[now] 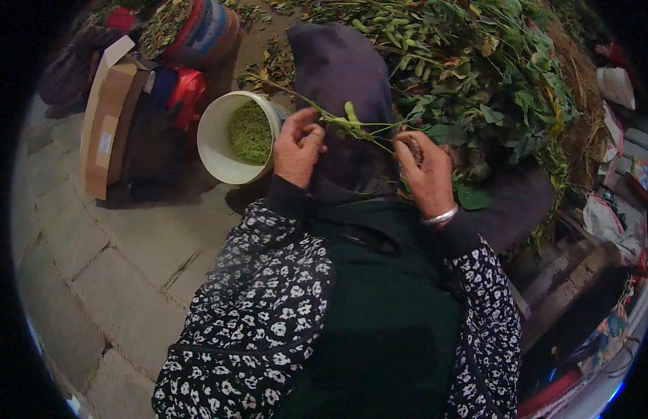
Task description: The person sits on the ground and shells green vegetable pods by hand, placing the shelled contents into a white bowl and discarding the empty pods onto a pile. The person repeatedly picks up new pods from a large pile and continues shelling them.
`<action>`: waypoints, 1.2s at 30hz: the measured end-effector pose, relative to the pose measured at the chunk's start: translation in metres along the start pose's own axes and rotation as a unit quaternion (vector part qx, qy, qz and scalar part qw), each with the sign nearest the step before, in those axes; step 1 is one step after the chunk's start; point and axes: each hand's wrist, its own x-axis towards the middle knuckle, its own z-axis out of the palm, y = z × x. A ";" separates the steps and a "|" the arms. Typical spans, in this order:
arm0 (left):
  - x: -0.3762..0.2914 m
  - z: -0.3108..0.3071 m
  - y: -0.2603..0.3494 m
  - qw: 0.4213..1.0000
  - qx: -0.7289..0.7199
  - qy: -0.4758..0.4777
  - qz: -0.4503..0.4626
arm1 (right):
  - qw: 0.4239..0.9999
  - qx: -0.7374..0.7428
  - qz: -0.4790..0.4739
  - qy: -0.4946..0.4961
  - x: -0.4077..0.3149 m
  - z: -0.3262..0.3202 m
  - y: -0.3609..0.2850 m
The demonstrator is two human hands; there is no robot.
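A thin soybean stem point(331, 116) stretches between my two hands above my dark trouser leg. One plump green pod point(350, 111) stands up from its middle. My left hand point(297, 149) has its fingers curled in against the stem, whose brownish end sticks out past them to the upper left. What else may lie inside those fingers is hidden. My right hand point(427, 170), with a silver bangle at the wrist, pinches the stem's thin green branches. Just left of my left hand, a white plastic bucket point(211, 141) tilts towards me, with shelled-looking green bits point(250, 133) inside.
A large heap of leafy soybean plants point(491, 84) with pods lies at the upper right. An open cardboard box point(112, 125) and a red plastic bag point(189, 94) are on the left. Behind them stands a bigger bucket point(206, 34) of leaf scraps. Stone slabs point(130, 304) pave the ground.
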 end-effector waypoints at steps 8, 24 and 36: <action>0.014 -0.012 0.011 0.886 0.359 -0.021 0.294 | 0.990 -0.075 -0.120 -0.021 0.032 0.038 -0.014; -0.015 0.003 0.007 0.955 -0.158 -0.135 -0.212 | 0.994 0.012 -0.093 -0.051 -0.005 0.032 -0.024; -0.011 0.005 0.003 0.960 -0.134 -0.147 -0.199 | 0.992 0.102 0.052 -0.057 -0.002 0.042 -0.012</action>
